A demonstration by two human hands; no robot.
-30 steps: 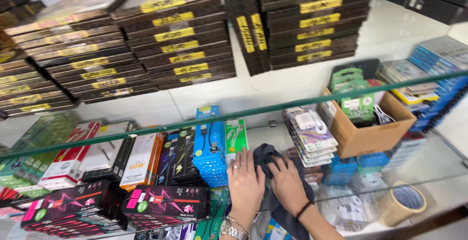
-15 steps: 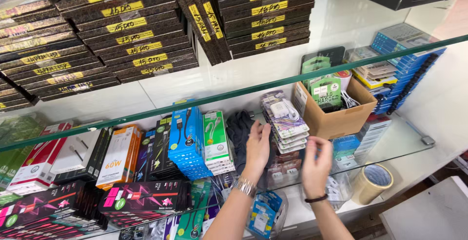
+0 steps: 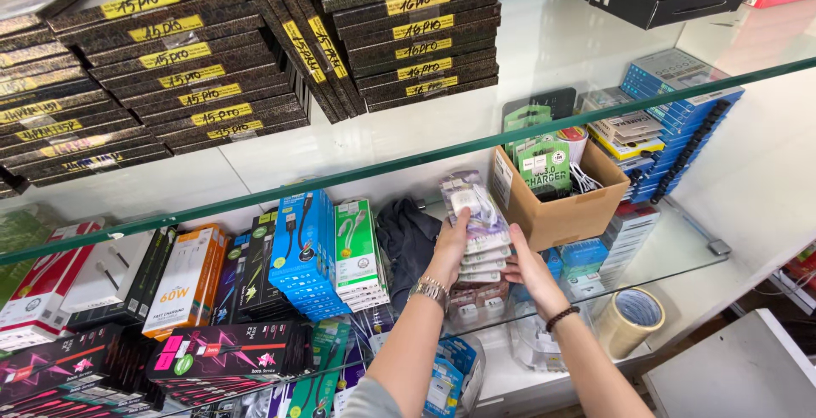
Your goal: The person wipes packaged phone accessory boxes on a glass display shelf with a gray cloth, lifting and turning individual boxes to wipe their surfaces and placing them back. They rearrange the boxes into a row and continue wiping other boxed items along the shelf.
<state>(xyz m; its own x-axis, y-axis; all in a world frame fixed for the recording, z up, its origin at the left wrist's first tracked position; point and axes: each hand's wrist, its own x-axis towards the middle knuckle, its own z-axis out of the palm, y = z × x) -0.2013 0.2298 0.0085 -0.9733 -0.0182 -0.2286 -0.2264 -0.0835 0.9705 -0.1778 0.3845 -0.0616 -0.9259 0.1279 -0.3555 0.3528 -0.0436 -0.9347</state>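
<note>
Gripping a stack of small packets (image 3: 473,235) at centre frame: left hand (image 3: 448,252) wrapped round its near-left side, right hand (image 3: 525,267) pressed against its right. Standing on the glass shelf (image 3: 671,244), just left of a cardboard box (image 3: 557,206). Could topple or fan out, being tall and loosely piled. Farther up, dark flat boxes (image 3: 195,70).

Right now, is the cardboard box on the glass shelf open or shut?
Open. The cardboard box has no lid or flaps over its top, and green charger packs stick up out of it.
</note>
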